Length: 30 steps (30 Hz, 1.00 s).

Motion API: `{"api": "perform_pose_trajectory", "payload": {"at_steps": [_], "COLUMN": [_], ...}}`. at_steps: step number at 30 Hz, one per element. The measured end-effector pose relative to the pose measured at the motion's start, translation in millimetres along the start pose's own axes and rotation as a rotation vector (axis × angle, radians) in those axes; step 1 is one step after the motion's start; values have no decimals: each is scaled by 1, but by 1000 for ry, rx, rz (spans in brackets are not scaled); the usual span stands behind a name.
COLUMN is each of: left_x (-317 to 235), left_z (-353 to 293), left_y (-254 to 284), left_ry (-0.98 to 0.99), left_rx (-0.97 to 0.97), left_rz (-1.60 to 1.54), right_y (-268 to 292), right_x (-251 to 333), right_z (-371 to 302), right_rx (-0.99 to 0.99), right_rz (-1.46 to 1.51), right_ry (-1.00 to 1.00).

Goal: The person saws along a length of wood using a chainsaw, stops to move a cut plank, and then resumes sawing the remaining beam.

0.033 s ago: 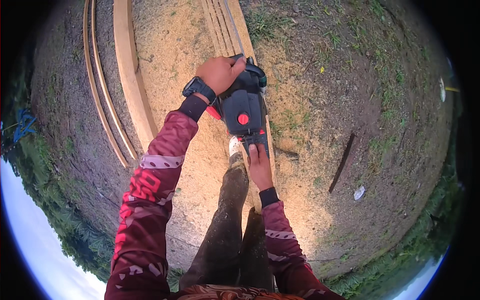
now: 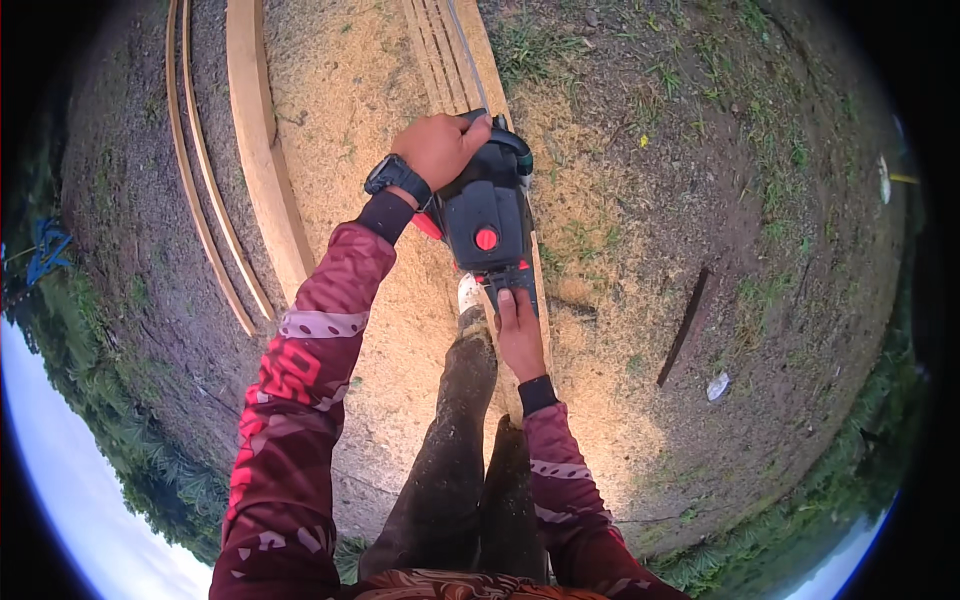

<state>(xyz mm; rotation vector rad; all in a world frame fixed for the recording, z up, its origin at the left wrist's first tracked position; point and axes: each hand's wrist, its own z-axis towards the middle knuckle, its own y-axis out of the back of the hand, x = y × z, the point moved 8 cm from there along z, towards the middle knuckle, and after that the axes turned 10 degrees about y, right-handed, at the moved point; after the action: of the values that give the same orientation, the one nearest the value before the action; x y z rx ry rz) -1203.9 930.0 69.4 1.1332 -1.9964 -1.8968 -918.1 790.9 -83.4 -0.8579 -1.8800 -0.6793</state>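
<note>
A black chainsaw [image 2: 487, 212] with a red round cap rests over a long wooden plank [image 2: 488, 60], its guide bar [image 2: 467, 48] pointing away from me along the wood. Several lengthwise cuts run down the plank's far part, left of the bar. My left hand [image 2: 438, 148], with a black watch on the wrist, is closed round the saw's front handle. My right hand [image 2: 521, 338] grips the rear handle, fingers on top; its thumb and the trigger are hidden. The near part of the plank passes under the saw toward my legs.
To the left lie a thick timber beam [image 2: 255, 130] and two thin wood strips [image 2: 205, 180]. Sawdust [image 2: 390, 400] covers the ground around the plank. My white shoe [image 2: 469, 291] is just left of the saw's rear end. A dark stick [image 2: 684, 326] lies to the right.
</note>
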Motion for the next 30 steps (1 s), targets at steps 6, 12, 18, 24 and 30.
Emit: {"api": "perform_pose_trajectory", "payload": {"at_steps": [6,12,18,24,30], "left_x": [2,4,7,8,17], "left_z": [23,41,56,87,101], "left_y": [13,23,32,50,50], "left_ry": [-13,-32,-15,7,-12], "left_rx": [4,-28,-5,3,2], "left_rz": [-19,-27,-2,-22,-8], "right_y": [-6,-13,-19,-25,-29], "right_x": [19,35,40,65,79], "right_z": [17,37,50,77,86], "right_rx": [7,-23,7,-19,10], "right_rz": [0,1,-39,70,-37], "right_ry": [-32,37,-31,-13,-22]}}
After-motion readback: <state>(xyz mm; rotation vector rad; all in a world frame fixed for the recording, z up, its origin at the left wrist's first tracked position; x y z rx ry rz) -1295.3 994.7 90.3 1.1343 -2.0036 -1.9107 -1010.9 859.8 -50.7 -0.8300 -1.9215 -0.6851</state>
